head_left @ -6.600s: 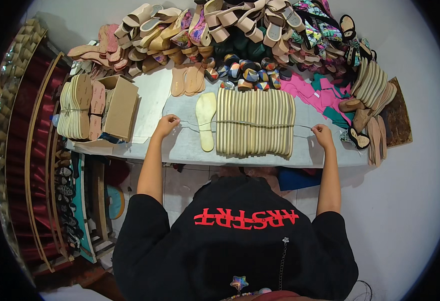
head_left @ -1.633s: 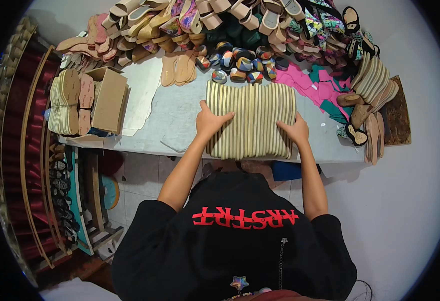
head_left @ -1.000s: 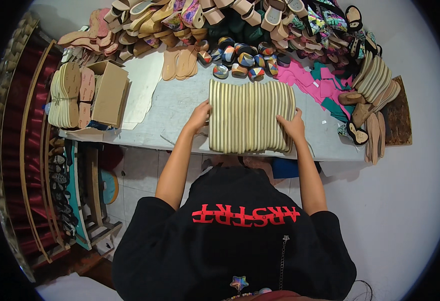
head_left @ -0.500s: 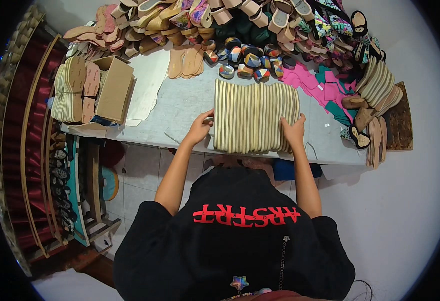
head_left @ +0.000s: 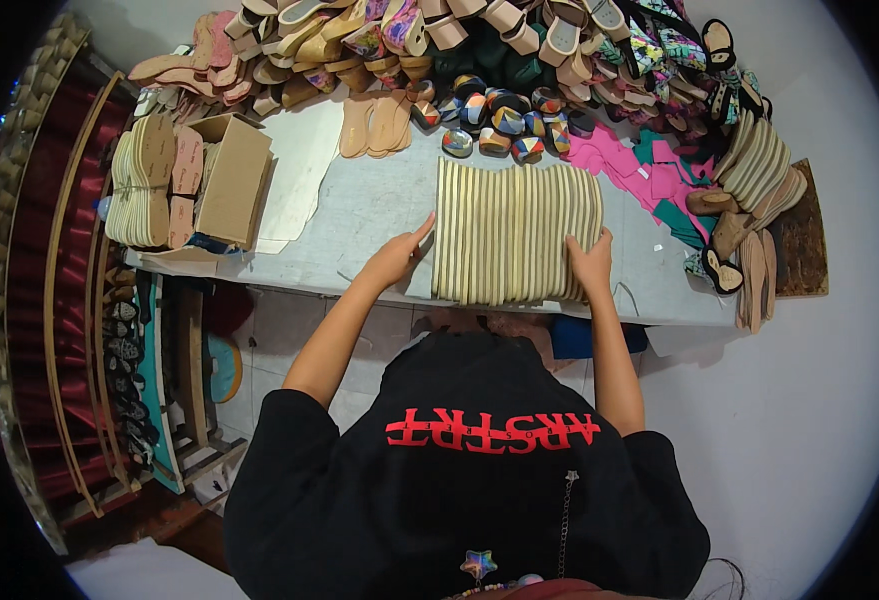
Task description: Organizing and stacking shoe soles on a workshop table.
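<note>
A long row of shoe insoles (head_left: 509, 235), cream with darker edges and set on edge side by side, lies at the front of the table. My left hand (head_left: 396, 258) is at the row's left end, fingers stretched out and the index fingertip at the outermost insole; whether it touches I cannot tell. At the other end my right hand (head_left: 591, 265) grips the row, thumb on top of the insoles and fingers round the outer side.
The grey table (head_left: 379, 195) carries an open cardboard box (head_left: 236, 195) and bundled insoles (head_left: 139, 185) at left. Finished sandals (head_left: 389, 30) heap along the back, before them patterned rolled pieces (head_left: 507, 120). Pink scraps (head_left: 627, 165) and a brown board (head_left: 801, 235) lie right.
My left hand's fingers have straightened along the row's left end, where they were more bent. The right hand keeps its hold. The whole view has shifted slightly.
</note>
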